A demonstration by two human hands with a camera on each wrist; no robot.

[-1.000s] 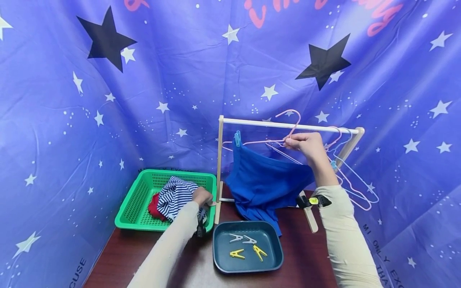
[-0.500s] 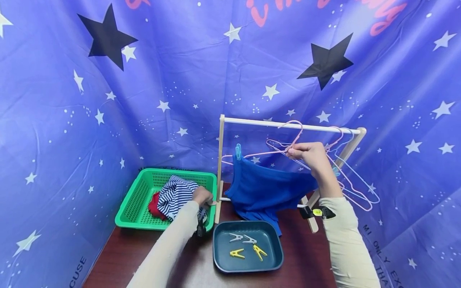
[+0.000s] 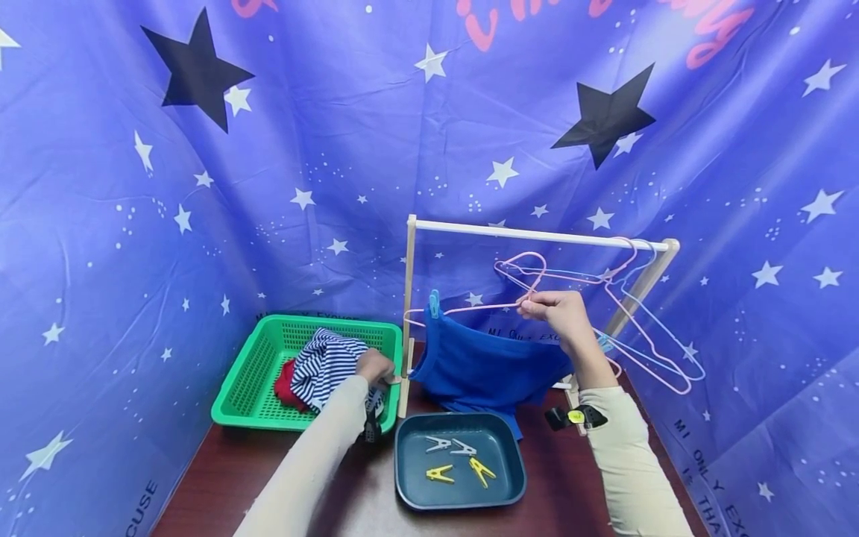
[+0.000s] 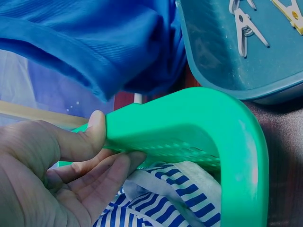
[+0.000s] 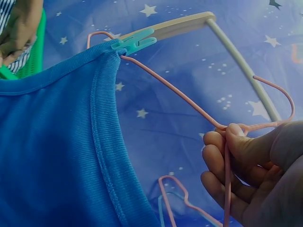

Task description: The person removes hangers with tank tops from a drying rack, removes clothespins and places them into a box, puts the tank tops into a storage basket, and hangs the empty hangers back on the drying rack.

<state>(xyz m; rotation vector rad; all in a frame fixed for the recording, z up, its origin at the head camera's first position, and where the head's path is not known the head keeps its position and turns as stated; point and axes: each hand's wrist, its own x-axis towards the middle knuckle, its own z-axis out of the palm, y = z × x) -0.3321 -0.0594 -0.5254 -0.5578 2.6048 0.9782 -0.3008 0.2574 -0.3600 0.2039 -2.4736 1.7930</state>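
My right hand [image 3: 562,317] pinches a pink hanger [image 3: 479,306] just below its hook, in front of the rack. A blue garment [image 3: 493,367] hangs from this hanger; a light blue clip [image 5: 137,41] fastens one corner of it in the right wrist view. The hook stands below the rack's white bar [image 3: 510,232], not on it. At the left, my left hand [image 4: 71,175] grips the rim of the green basket [image 4: 244,156], thumb outside and fingers inside, above a striped garment [image 4: 158,201].
A dark tray [image 3: 460,498] with several white and yellow clips stands at the front centre of the table. Pink and blue hangers [image 3: 654,328] hang at the rack's right end. A red cloth [image 3: 287,388] lies in the basket. A starry curtain [image 3: 376,149] surrounds the table.
My right hand has moved down and slightly left, lowering the pink hanger and blue garment; its hook has come from above the bar to below it. My left hand stays at the basket.
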